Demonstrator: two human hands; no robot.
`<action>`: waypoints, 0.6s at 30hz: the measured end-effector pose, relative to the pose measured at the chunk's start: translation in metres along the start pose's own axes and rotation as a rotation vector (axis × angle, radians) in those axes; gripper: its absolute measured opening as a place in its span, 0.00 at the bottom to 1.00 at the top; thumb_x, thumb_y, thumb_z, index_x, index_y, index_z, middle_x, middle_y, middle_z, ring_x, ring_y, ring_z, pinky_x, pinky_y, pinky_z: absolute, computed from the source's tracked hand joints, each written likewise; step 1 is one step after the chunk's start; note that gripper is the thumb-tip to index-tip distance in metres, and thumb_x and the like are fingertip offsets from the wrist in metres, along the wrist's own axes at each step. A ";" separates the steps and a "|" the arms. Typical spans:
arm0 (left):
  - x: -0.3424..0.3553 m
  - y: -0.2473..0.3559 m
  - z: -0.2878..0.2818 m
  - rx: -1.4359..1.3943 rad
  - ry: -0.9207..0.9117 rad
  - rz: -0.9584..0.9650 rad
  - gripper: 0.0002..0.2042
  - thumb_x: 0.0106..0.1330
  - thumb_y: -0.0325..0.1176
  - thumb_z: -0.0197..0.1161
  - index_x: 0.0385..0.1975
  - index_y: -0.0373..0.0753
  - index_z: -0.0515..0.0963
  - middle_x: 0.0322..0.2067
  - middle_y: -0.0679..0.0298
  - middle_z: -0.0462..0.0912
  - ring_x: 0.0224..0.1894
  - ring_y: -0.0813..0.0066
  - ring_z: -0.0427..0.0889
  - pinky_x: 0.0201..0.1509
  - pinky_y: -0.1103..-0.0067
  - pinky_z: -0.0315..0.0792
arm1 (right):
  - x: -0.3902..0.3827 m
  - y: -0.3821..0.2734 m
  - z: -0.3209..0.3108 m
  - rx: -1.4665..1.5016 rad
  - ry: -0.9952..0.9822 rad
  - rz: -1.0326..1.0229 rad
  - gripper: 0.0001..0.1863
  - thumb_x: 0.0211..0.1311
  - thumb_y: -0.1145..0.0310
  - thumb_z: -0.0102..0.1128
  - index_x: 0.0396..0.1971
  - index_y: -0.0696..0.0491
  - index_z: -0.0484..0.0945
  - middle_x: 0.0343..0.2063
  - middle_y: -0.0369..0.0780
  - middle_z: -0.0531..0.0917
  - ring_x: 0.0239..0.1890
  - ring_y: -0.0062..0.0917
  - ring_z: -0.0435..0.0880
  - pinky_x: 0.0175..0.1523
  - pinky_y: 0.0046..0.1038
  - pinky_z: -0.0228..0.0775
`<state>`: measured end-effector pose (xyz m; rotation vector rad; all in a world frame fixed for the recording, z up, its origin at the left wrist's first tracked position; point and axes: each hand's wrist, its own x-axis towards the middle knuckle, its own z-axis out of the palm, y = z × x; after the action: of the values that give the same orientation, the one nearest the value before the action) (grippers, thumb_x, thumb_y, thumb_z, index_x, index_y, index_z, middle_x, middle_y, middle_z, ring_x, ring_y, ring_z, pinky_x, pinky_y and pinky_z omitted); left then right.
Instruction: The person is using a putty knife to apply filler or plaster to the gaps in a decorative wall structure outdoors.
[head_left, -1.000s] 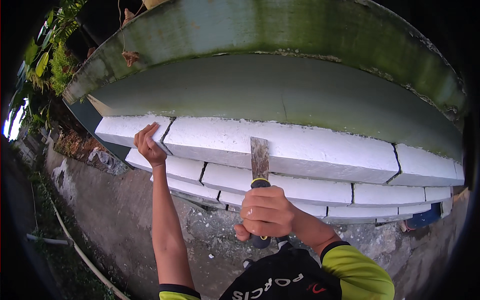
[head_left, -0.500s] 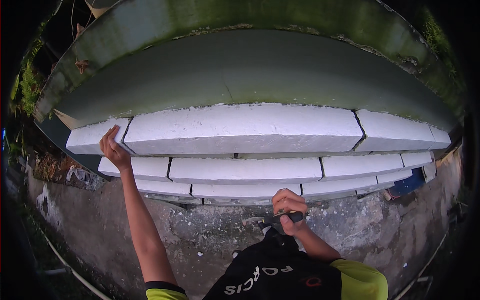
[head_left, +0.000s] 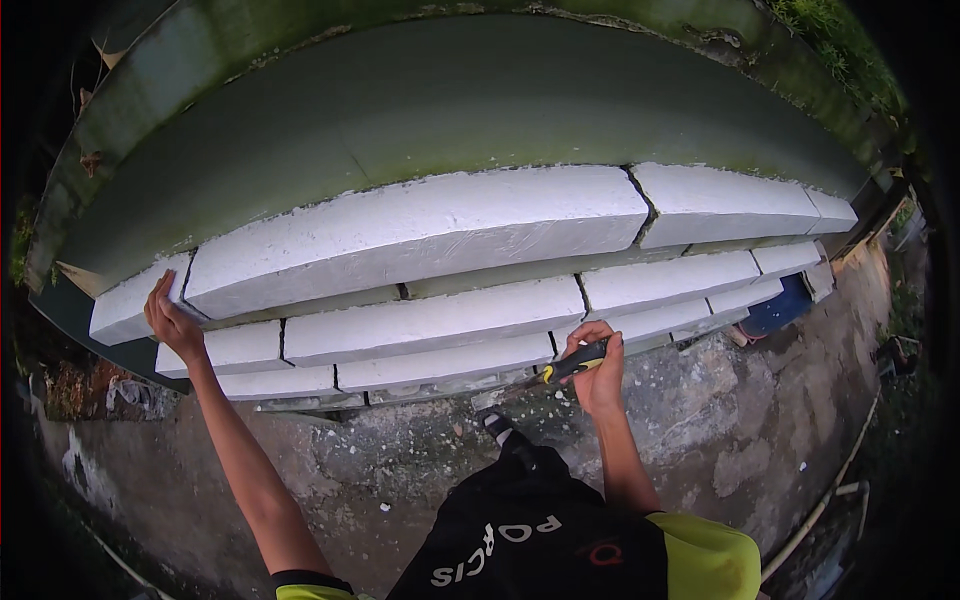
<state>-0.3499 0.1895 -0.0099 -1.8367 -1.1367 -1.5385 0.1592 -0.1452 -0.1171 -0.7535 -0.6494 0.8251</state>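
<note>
My left hand (head_left: 172,318) lies with extended fingers on the short white block (head_left: 125,303) at the left end of the top row. Its fingertips are close to the dark joint beside the long white block (head_left: 420,235). In my right hand (head_left: 600,378) is a putty knife (head_left: 575,362) with a black and yellow handle, held in front of the lower rows. Its blade points left and looks flat and pale at the tip; fine detail is blurred. Dark gaps separate the blocks in each row.
Behind the top row rises a grey-green wall (head_left: 400,100) with a mossy upper edge. Lower block rows (head_left: 430,320) step down towards me. Below is a stained concrete floor (head_left: 700,440) with white specks. A blue object (head_left: 780,308) stands at the right, and a pale pipe (head_left: 825,495) runs along the right side.
The view has tilted and shifted. My right hand has turned and risen towards the lower rows, showing more of the putty knife. My left hand stays on the left end block.
</note>
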 end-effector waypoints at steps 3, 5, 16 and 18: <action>0.000 0.000 -0.003 -0.005 -0.044 -0.010 0.21 0.75 0.34 0.37 0.45 0.38 0.83 0.48 0.60 0.84 0.55 0.61 0.77 0.65 0.69 0.64 | -0.001 -0.004 -0.019 0.227 0.083 -0.136 0.26 0.70 0.42 0.49 0.42 0.54 0.72 0.38 0.42 0.77 0.32 0.26 0.79 0.31 0.30 0.78; 0.000 0.000 -0.004 -0.018 -0.061 0.009 0.21 0.75 0.34 0.38 0.46 0.39 0.83 0.49 0.60 0.84 0.55 0.61 0.77 0.65 0.69 0.64 | 0.004 -0.012 -0.025 0.462 0.241 -0.155 0.23 0.73 0.45 0.47 0.42 0.54 0.72 0.40 0.42 0.78 0.34 0.27 0.79 0.38 0.29 0.79; 0.020 0.109 -0.015 -0.068 -0.172 -0.162 0.12 0.71 0.30 0.52 0.47 0.33 0.81 0.49 0.55 0.82 0.51 0.62 0.81 0.54 0.72 0.71 | 0.020 -0.055 -0.083 0.191 0.499 -0.502 0.14 0.69 0.64 0.59 0.47 0.59 0.74 0.40 0.43 0.83 0.28 0.20 0.78 0.32 0.19 0.72; 0.017 0.164 -0.006 -0.064 -0.163 0.046 0.15 0.71 0.31 0.50 0.53 0.38 0.78 0.54 0.57 0.80 0.60 0.59 0.74 0.65 0.68 0.62 | 0.025 -0.066 -0.078 -0.054 0.492 -0.539 0.14 0.70 0.63 0.58 0.46 0.58 0.73 0.37 0.46 0.85 0.23 0.21 0.81 0.29 0.21 0.75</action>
<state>-0.2168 0.1013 0.0312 -2.0482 -1.1203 -1.4359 0.2574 -0.1802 -0.1041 -0.7454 -0.3979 0.1154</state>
